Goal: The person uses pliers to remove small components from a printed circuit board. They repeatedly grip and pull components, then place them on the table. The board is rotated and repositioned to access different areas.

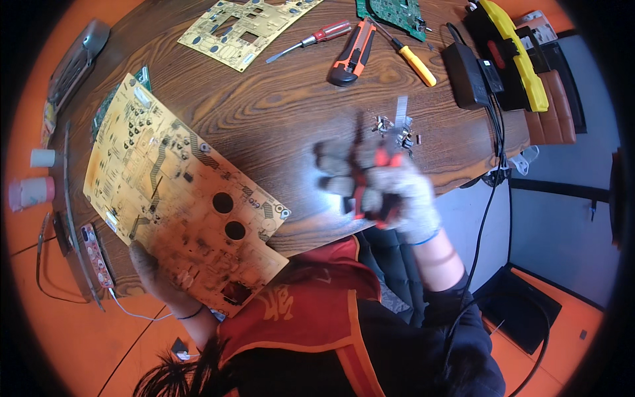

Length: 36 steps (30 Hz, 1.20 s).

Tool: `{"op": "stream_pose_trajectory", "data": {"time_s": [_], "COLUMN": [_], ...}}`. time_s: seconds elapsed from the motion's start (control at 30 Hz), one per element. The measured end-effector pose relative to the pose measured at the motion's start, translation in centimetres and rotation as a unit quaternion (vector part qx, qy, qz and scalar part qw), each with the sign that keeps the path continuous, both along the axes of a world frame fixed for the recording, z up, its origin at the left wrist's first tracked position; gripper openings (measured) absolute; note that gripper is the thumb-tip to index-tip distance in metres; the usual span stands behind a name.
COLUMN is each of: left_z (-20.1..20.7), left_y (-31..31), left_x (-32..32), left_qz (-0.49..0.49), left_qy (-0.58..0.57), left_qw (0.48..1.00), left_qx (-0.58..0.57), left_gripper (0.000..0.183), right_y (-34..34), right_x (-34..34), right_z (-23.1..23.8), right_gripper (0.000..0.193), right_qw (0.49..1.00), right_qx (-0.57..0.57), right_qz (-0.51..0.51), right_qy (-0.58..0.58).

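Note:
A large yellowish circuit board point(178, 192), marked with dark scorch-like stains and two black discs, is tilted over the table's left front edge. Its lower left edge is gripped by my gloved left hand point(151, 271), whose fingers are partly behind it. To the right, my gloved right hand point(390, 192) is raised over the table and smeared by motion. Its fingers wrap round a red-handled tool point(360, 195) that looks like pliers; the blur hides its jaws. Just beyond that hand lies a small pile of metal parts point(405, 135) with a grey strip.
Across the far table lie another yellowish board point(245, 33), a red screwdriver point(317, 36), an orange-black utility knife point(354, 53), a yellow-handled screwdriver point(415, 63) and a green board point(397, 14). A black power adapter point(464, 76) with cables and a yellow-black case point(512, 56) stand right.

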<state>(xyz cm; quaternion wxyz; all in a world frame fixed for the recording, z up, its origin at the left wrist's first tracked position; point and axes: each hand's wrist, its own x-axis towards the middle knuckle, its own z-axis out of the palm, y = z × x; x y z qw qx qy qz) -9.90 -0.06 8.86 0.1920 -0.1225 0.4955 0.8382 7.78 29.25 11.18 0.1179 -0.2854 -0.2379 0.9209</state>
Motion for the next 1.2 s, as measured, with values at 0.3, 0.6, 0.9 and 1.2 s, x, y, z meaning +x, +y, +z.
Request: {"op": "stream_pose_trajectory", "data": {"time_s": [0.3,0.6,0.9,1.2], "left_z": [1.0,0.7,2.6,2.0], "left_y": [0.8,2.5,5.0,4.2], "left_x": [0.3,0.7,1.6,1.6], "left_qz": [-0.021,0.012,-0.025,-0.021], "left_qy": [-0.022,-0.054,-0.054,-0.047], "left_qw": [0.999,0.996,0.995,0.996], "left_qx": [0.038,0.069,0.079,0.071], "left_gripper": [0.054,0.059,0.066,0.067], "right_y": [0.4,2.8,-0.6,3.1], "right_x": [-2.1,-2.5,-11.9,-6.0], "right_z": [-2.7,-2.2,-4.7,-4.4], "right_gripper": [0.026,0.026,0.029,0.051], "right_qw": [0.999,0.996,0.967,0.993], "right_qx": [0.016,-0.071,0.067,-0.003], "right_qz": [-0.027,-0.046,0.21,-0.108], "right_qy": [0.007,0.012,-0.125,-0.051]}}
